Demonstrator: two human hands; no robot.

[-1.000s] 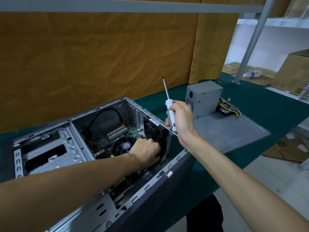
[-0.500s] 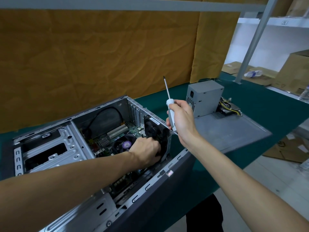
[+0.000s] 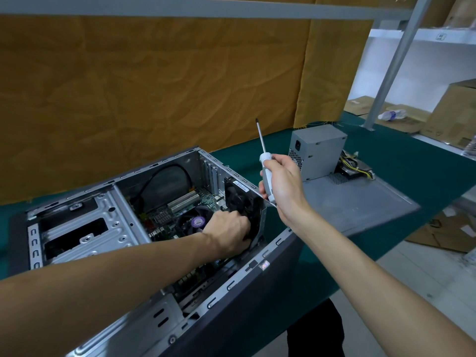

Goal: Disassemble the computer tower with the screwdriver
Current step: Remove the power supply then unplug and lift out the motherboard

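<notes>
Left hand (image 3: pixel 228 231) fingertips: hidden behind the black case fan (image 3: pixel 240 202) inside the computer tower (image 3: pixel 144 228).
Case fan lower part: covered by that hand.
Motherboard (image 3: pixel 180 211): partly hidden beneath the left forearm; its chips too small to tell.
Screwdriver (image 3: pixel 265 171) handle: lower half wrapped by the right hand (image 3: pixel 283 186).
Tower's near left corner: cut off by the bottom edge.
Power supply (image 3: pixel 318 150) cables: partly hidden behind its box.
Plastic bottle (image 3: pixel 391 115) label: too small to read.
Cardboard box (image 3: pixel 453 117): cut off by the right edge.
</notes>
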